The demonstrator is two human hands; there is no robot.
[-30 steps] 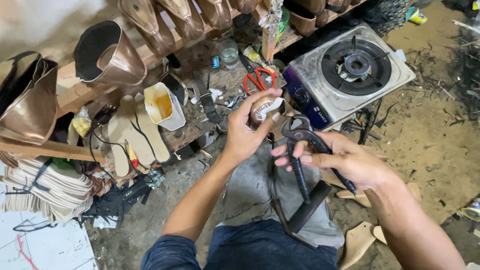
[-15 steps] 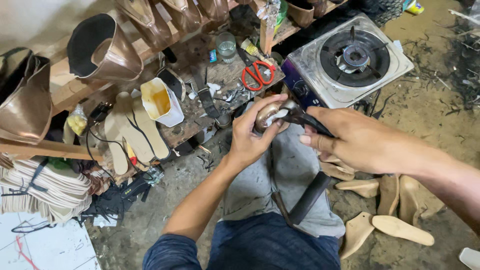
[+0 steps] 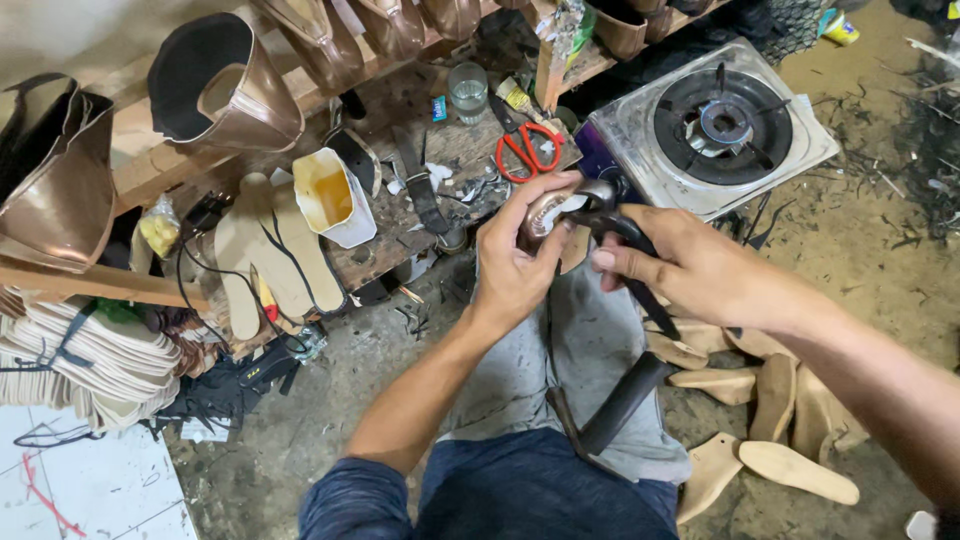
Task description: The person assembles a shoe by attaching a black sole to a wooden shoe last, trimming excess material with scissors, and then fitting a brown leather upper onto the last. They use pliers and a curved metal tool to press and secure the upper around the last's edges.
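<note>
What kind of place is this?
Most likely a small shoemaking workshop. Wooden soles lie on the floor, insole cutouts and scissors sit on the bench, and the right hand works pincers.

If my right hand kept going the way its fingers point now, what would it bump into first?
Probably the small copper-coloured shoe piece held by the left hand; the right hand, gripping black-handled pincers, points leftward at it. Depth is unclear.

Gas stove: just beyond the hands, to the right.
Red-handled scissors: on the bench, just above them.
Glue cup: left, near flat insoles.
Wooden lasts: on the floor, lower right.
</note>
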